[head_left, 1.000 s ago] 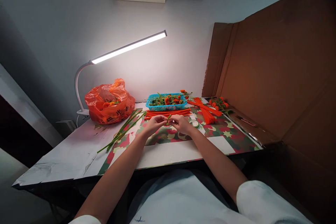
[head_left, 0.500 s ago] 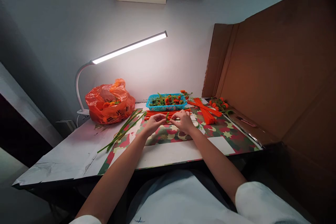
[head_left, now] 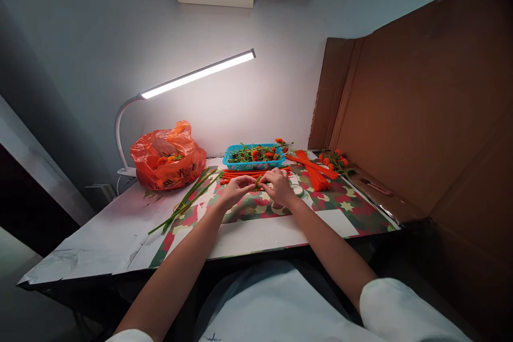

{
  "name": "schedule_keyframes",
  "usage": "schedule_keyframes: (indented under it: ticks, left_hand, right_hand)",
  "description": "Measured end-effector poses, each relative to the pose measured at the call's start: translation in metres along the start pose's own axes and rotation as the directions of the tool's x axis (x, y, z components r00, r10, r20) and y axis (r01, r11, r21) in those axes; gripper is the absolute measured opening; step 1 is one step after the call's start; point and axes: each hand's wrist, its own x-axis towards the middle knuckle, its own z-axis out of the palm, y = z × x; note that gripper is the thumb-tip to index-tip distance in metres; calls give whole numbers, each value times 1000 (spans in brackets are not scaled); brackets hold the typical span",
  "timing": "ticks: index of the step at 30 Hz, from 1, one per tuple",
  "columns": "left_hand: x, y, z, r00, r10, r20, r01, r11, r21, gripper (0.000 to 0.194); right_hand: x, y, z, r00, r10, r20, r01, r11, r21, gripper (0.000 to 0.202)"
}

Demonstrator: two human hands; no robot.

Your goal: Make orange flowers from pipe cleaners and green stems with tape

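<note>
Fingertips of both hands meet around a small green piece [head_left: 257,184], perhaps a bent bit of fuzzy stem; its exact kind is too small to tell. My left hand [head_left: 236,192] pinches it from the left, and my right hand [head_left: 278,188] grips it from the right with curled fingers. Just behind the hands lies a row of orange-red sticks [head_left: 230,175], partly covered by them. A roll of pale tape [head_left: 297,190] rests beside my right hand. Long green stems [head_left: 186,204] lie to the left of my left hand.
A blue basket [head_left: 229,164] of orange flowers stands at the back, near crossed orange bundles [head_left: 315,173] and more flowers [head_left: 334,160]. An orange plastic bag [head_left: 168,163] sits by the lamp [head_left: 200,72] at left. Cardboard [head_left: 420,91] walls the right side.
The green piece has tilted to the right between my fingertips, and my right fingers have curled a little further around it. The things on the table lie as before.
</note>
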Motion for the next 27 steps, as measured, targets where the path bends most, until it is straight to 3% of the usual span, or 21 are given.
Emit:
schedule_keyframes:
  ticks: [7, 11, 14, 17, 21, 27]
  left_hand:
    - [-2, 5, 4, 999, -29, -24, 28, 1000, -13, 29]
    - [-1, 4, 6, 998, -39, -44, 37, 998, -52, 35]
    - [0, 1, 7, 995, -40, -93, 33, 997, -71, 38]
    - [1, -2, 7, 986, -28, -167, 11, 995, -100, 39]
    - [2, -5, 6, 978, -38, -207, 13, 992, -123, 42]
    - [3, -9, 5, 984, -49, -174, 21, 988, -156, 42]
  right_hand:
    - [-1, -3, 2, 999, -12, -44, 11, 1000, -28, 16]
    - [-1, -7, 4, 987, 43, -153, -47, 999, -20, 8]
    - [-1, -12, 6, 973, 103, -208, -111, 993, -28, 10]
    - [-2, -15, 8, 975, 126, -183, -131, 991, -18, 12]
    - [-3, -16, 14, 979, 137, -149, -132, 990, 42, 11]
    - [-1, -16, 19, 950, 235, -204, -183, 952, 246, 7]
